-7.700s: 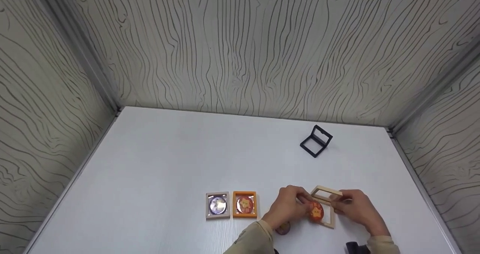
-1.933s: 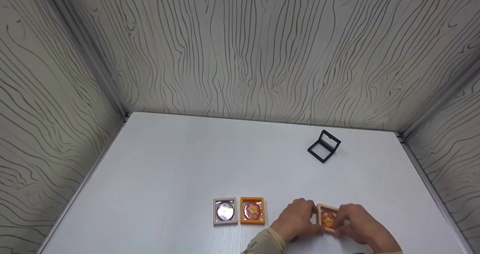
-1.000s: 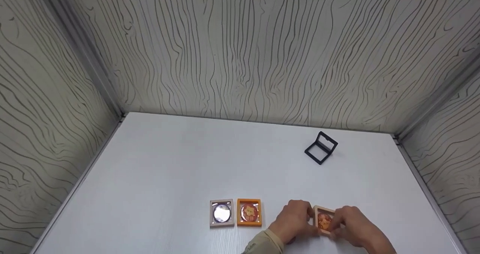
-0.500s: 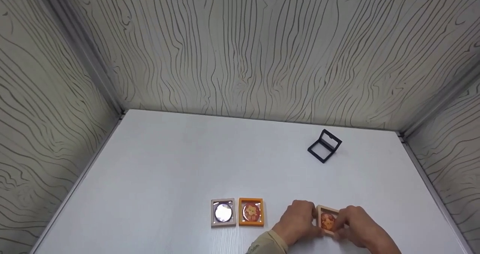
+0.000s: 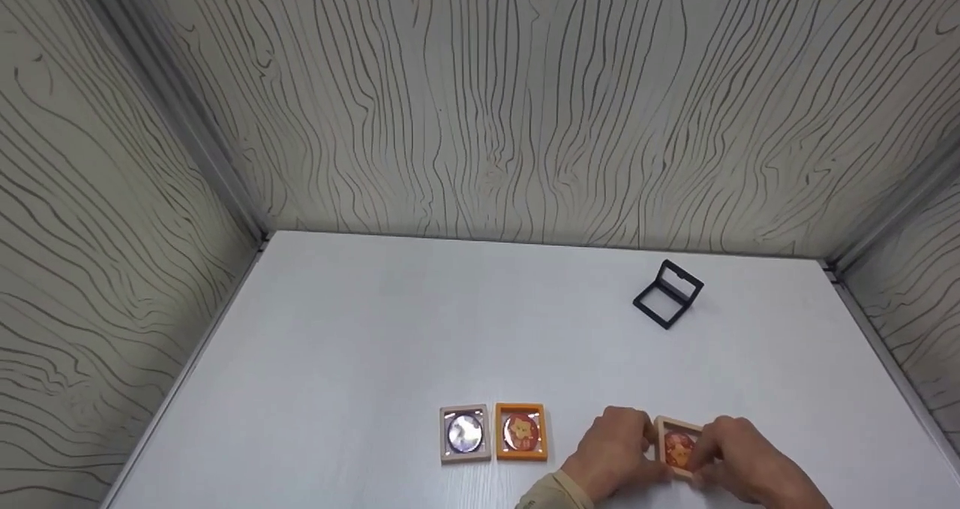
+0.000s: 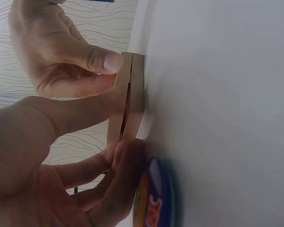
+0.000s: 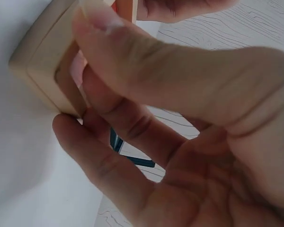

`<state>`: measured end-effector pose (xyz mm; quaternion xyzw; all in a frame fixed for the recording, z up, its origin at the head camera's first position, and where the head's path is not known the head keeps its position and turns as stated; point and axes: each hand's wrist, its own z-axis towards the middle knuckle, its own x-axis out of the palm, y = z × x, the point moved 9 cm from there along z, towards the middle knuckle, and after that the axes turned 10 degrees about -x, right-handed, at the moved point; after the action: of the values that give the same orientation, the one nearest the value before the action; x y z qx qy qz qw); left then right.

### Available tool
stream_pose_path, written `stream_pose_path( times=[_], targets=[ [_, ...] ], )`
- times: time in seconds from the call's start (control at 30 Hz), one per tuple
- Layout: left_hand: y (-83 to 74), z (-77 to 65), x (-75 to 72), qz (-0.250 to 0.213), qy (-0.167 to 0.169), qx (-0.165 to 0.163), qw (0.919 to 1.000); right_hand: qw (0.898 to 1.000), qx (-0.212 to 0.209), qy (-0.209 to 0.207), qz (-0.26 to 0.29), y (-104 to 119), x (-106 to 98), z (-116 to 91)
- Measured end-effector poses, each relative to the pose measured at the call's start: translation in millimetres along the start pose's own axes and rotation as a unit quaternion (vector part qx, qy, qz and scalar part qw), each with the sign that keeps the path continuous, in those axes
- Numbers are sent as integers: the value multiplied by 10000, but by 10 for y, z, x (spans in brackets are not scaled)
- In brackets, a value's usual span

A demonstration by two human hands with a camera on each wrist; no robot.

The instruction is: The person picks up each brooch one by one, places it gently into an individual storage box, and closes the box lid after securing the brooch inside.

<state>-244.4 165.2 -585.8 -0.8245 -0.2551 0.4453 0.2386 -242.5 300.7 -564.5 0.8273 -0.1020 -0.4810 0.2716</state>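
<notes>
A small beige display frame [image 5: 661, 440] lies near the table's front right, a round red badge with a yellow star [image 5: 679, 449] behind its clear window. My left hand [image 5: 611, 456] grips its left side between thumb and fingers. From the right, my right hand [image 5: 757, 464] pinches the opposite edge. Seen side-on in the left wrist view, the two halves of the frame [image 6: 137, 85] meet except for a thin dark gap. Close under my left fingers in that view lies another round badge with a blue rim [image 6: 156, 198]; the head view hides it.
To the left lie a pale frame [image 5: 443, 441] holding a dark shiny badge and an orange frame [image 5: 499, 449] holding a red star badge. Farther back, a black frame [image 5: 651, 312] stands unfolded. Patterned panels [image 5: 487, 103] border the white table [image 5: 375, 329].
Earlier, the beige frame was unfolded and my left hand held the red badge over it. Now the badge is inside and the halves are folded together. Over the last second, the hands barely move.
</notes>
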Motion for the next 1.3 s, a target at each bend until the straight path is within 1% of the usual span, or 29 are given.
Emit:
stream_pose_path(
  times=[0.03, 0.1, 0.2, 0.3, 0.47, 0.6, 0.7, 0.83, 0.9, 1.03, 1.07, 1.2, 1.3],
  targets=[
    [-18, -9, 4, 87, -34, 55, 9999, 10000, -94, 26, -18, 8, -11, -12],
    [-37, -23, 0, 257, -115, 127, 9995, 9990, -425, 78, -127, 54, -27, -27],
    [-55, -45, -22, 470, -233, 262, 9983, 9969, -738, 129, -246, 117, -23, -45],
    [-71, -67, -30, 540, -303, 408, 9972, 9964, -772, 63, -337, 149, -27, -64],
    [-49, -144, -83, 798, -499, 670, 9933, 9959, -807, -57, -414, 204, -21, -89],
    [-19, -241, -172, 1192, -746, 913, 9858, 9949, -928, -45, -396, 239, -60, -130],
    [11, -314, -236, 1585, -948, 1059, 9771, 9947, -959, -70, -378, 251, -127, -147],
    [64, -372, -290, 2085, -1190, 1103, 9645, 9924, -1100, -145, -523, 276, -227, -138],
    [94, -384, -307, 2246, -1238, 1122, 9600, 9902, -1218, -201, -656, 301, -281, -117],
    [179, -409, -337, 2328, -1100, 1089, 9601, 9892, -1214, -393, -717, 340, -385, -80],
    [198, -422, -350, 2365, -1092, 1109, 9591, 9889, -1211, -455, -728, 357, -413, -71],
    [271, -479, -405, 2494, -1145, 1252, 9534, 9856, -1328, -738, -743, 411, -545, 3],
    [325, -532, -460, 2566, -1299, 1454, 9466, 9823, -1410, -1017, -701, 394, -645, 139]
  ],
)
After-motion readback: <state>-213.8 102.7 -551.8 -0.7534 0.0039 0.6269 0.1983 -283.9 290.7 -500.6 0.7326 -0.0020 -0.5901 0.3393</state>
